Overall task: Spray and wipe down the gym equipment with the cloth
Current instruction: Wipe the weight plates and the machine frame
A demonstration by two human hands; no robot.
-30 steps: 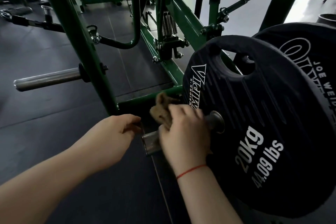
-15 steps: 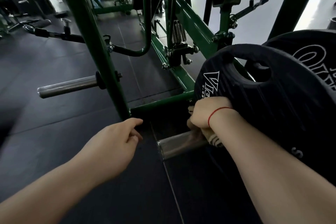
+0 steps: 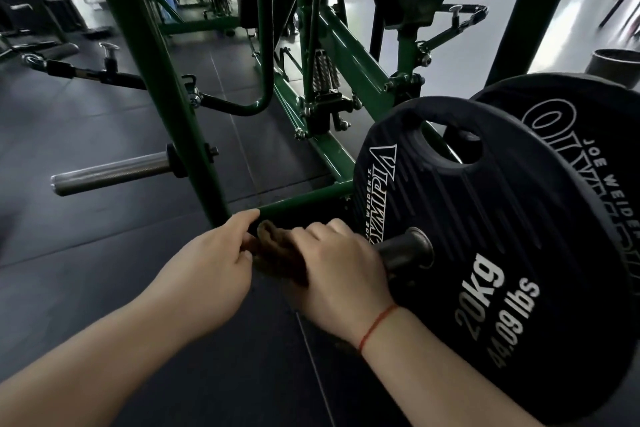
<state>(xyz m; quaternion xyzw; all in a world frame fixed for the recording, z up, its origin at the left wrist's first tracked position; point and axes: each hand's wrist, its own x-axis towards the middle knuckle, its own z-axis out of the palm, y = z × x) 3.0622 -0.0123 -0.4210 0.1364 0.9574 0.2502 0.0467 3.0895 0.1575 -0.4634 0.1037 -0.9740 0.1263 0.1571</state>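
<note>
Cloth (image 3: 277,253) sits bunched over the free end of the steel peg (image 3: 405,250), whose long axis runs leftward out of the 20kg plate (image 3: 485,218). Right hand (image 3: 336,274) curls its fingers over the cloth, gripping it. Left hand (image 3: 207,263) touches the cloth's left edge; cannot tell if it pinches. Next stroke likely runs along the peg, toward the plate.

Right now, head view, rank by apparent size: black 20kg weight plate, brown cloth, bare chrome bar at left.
black 20kg weight plate
bare chrome bar
brown cloth, partly hidden by right hand, so unsure
</note>
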